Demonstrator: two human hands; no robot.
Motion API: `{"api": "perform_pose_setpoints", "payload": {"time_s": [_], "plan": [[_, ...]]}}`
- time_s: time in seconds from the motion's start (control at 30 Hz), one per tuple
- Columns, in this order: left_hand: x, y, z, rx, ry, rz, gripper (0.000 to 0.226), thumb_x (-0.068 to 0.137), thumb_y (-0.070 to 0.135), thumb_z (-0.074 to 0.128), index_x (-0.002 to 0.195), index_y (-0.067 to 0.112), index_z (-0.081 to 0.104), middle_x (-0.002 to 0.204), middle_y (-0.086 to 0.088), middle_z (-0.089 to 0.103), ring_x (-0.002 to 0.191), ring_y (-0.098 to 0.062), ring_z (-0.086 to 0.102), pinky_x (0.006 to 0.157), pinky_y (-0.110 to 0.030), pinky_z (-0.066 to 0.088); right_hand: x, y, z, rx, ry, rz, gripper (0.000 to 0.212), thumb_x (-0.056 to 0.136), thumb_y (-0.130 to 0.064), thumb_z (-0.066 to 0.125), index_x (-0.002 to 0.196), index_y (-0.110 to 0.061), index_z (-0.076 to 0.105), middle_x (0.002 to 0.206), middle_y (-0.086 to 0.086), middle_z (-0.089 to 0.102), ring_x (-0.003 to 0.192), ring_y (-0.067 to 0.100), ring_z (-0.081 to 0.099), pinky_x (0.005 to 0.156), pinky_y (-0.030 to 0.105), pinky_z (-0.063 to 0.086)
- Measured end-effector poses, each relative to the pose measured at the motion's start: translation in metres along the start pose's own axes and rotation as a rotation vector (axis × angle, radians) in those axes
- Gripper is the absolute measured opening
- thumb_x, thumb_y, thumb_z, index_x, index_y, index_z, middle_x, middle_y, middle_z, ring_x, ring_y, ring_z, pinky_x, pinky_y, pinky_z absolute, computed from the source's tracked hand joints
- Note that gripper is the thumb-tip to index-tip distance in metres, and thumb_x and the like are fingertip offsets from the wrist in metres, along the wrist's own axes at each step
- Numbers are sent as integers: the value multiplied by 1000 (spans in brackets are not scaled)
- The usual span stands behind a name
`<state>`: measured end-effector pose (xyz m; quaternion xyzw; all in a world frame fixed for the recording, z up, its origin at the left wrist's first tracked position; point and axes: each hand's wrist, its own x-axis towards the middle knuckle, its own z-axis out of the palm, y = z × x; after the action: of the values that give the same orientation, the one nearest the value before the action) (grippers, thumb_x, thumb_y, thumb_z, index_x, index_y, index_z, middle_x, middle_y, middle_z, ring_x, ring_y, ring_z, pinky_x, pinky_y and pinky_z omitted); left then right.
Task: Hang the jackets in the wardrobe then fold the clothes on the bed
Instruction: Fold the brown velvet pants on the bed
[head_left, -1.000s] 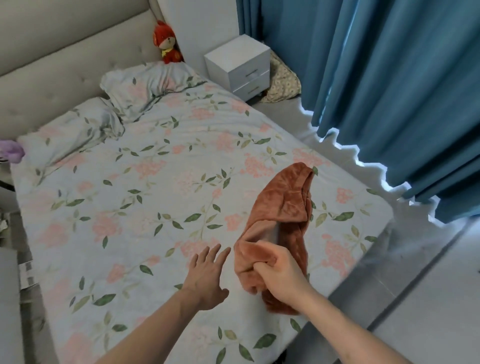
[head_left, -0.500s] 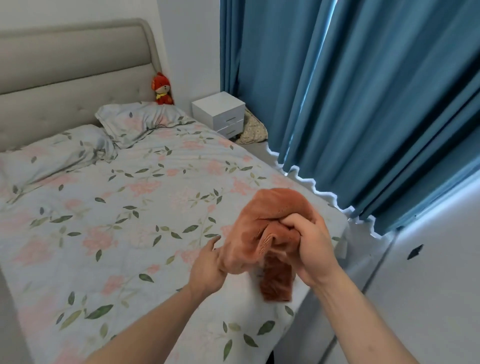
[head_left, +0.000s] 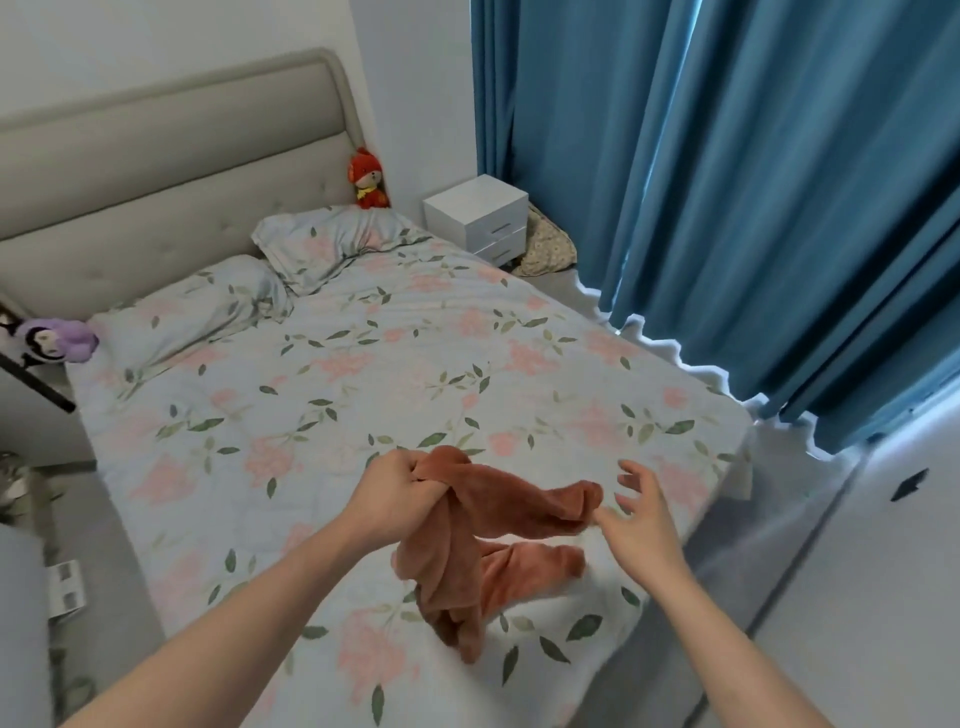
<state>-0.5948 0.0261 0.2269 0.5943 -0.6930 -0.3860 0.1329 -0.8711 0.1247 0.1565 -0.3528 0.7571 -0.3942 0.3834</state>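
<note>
I see the rust-brown fleecy garment has changed hands: half a second ago my right hand had it bunched up, and now my left hand clenches one end of it in a tight fist, that grip fully curled around the cloth. My right hand has let go; its fingers are spread and relaxed, holding nothing, with the thumb just beside the garment's free end at 3 o'clock. The garment hangs from the left fist over the near edge of the floral-print bed, its lower part trailing toward 6 o'clock. I judge this as the start of shaking the piece out so it can be laid flat and folded. The right hand looks set to take an opposite edge. No jacket or wardrobe is in view.
</note>
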Motion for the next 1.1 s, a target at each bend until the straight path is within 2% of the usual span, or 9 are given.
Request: {"api": "perform_pose_setpoints", "payload": {"time_s": [0.13,0.23,0.37,0.47,0.57,0.67,0.8,0.93,1.1], "plan": [[-6,14,9,-121,-63,-105,35,88,17,60,54,16,60,56,7,64,55,-4,59,55,-20,46,-40,0,44,-86,-579,-9,62,82,-7,71,128,-40,47,120,-14,67,104,2,69,74,16,54],[-12,18,15,-318,-72,-178,30,93,23,60,72,8,76,74,-4,77,73,-13,72,72,-30,57,-65,8,70,-165,-777,-54,79,71,-33,85,138,-36,43,121,-15,68,107,-4,66,92,23,55],[-13,25,14,-598,-7,-271,23,93,28,66,89,10,81,89,-7,79,91,-23,75,86,-39,59,-71,17,92,-177,-585,-28,52,72,-51,81,118,-41,58,109,-18,72,98,-6,66,87,23,56],[-17,29,-3,-735,55,-271,25,96,30,67,97,7,77,91,-10,79,84,-21,75,73,-35,58,-67,24,101,-206,-457,0,23,84,-52,66,100,-35,70,92,-14,75,88,1,69,87,38,59],[-24,9,-27,-708,144,-184,20,99,31,64,103,14,73,94,-6,75,77,-18,71,65,-35,59,-71,12,107,-131,-409,-6,29,91,-52,65,97,-24,70,92,-7,73,89,5,69,91,40,58],[-38,-31,-43,-540,156,-142,19,100,38,63,112,23,65,114,2,69,90,-17,73,78,-43,63,-77,-12,112,-10,-361,8,48,86,-71,64,99,-25,68,107,-2,70,105,12,65,100,39,53],[-83,-94,-36,-328,-5,-151,19,99,42,62,108,26,64,111,8,66,93,-11,70,81,-39,60,-92,-47,129,186,-336,-5,53,91,-69,59,104,-20,75,100,2,78,100,21,74,94,48,58],[-138,-152,-27,-212,-442,-88,38,84,52,71,117,37,60,119,18,65,102,-2,67,88,-27,55,-131,-79,153,213,-219,-40,49,97,-53,61,95,-5,73,91,15,76,93,31,74,93,52,58],[-185,-217,-30,-243,-493,4,71,77,52,83,135,49,42,128,26,59,110,6,60,81,-14,53,-207,-105,200,363,-128,20,25,102,-30,62,104,-9,75,92,4,80,86,15,77,70,23,59]]}}
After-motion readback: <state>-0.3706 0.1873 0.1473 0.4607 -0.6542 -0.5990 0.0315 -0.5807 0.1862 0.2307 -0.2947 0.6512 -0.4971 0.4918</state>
